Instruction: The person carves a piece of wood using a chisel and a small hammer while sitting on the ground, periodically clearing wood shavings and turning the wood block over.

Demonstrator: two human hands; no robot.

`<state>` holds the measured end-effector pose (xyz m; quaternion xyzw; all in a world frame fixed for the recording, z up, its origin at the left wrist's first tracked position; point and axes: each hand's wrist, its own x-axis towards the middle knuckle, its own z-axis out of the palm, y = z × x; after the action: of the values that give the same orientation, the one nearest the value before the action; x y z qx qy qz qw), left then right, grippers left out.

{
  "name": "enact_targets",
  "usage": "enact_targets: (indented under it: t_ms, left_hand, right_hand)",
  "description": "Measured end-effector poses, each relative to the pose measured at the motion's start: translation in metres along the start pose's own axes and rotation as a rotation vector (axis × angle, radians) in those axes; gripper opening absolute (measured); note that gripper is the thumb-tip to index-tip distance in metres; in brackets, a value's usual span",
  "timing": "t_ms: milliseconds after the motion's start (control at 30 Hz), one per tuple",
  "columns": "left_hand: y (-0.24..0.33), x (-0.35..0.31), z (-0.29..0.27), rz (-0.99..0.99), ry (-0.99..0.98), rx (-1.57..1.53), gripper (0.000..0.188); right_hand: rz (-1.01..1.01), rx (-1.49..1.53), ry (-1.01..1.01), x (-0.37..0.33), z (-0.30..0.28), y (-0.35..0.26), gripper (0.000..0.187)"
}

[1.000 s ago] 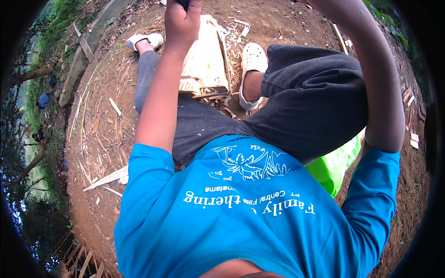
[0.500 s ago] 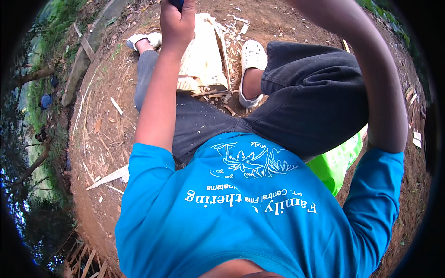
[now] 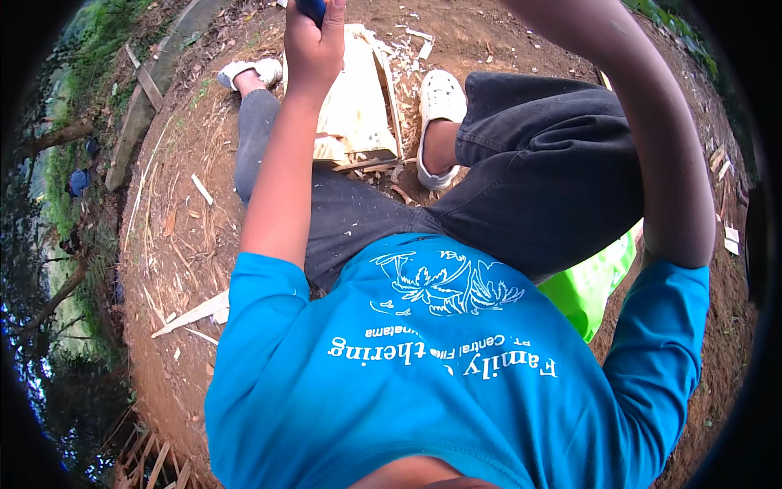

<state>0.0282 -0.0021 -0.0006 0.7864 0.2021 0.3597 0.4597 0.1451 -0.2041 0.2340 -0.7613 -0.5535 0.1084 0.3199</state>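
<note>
At the top edge, left of the middle, my left hand (image 3: 314,47) is closed around a dark blue handle (image 3: 312,8). The thumb points up along it; the rest of that object lies outside the picture. Beneath and beside this hand, a pale piece of wood (image 3: 358,98) lies on the ground between my feet, with a thin strip along its right side. My right forearm (image 3: 619,49) reaches up and out past the top edge, so my right hand is out of sight.
White clogs (image 3: 442,96) are on my feet, either side of the wood. Chips and shavings (image 3: 407,61) litter the brown soil. A bright green bag (image 3: 582,297) lies by my right hip. At left are a long beam (image 3: 134,130), a pale wood sliver (image 3: 191,314) and plants.
My left hand has come down slightly, and a little more of the blue handle shows. My right arm has shifted slightly left.
</note>
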Motion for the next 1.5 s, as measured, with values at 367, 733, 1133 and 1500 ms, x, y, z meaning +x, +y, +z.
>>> enact_targets:
  t_ms: [367, 733, 1133, 1500]
  left_hand:
    - [-0.004, 0.004, 0.000, 0.064, 0.065, -0.110, 0.038]
    - [-0.009, 0.002, 0.003, -0.053, 0.016, -0.242, 0.037]
    - [-0.021, 0.008, -0.004, -0.020, -0.082, -0.677, 0.033]
    - [-0.021, 0.000, 0.005, -0.043, -0.106, -0.674, 0.032]
  right_hand:
    - [0.145, -0.145, -0.171, 0.008, 0.010, 0.005, 0.033]
    - [0.395, -0.131, -0.131, 0.019, 0.003, -0.039, 0.034]
    - [0.165, -0.039, -0.198, 0.012, 0.007, -0.012, 0.035]
    - [0.089, -0.034, -0.022, 0.005, 0.014, -0.019, 0.036]
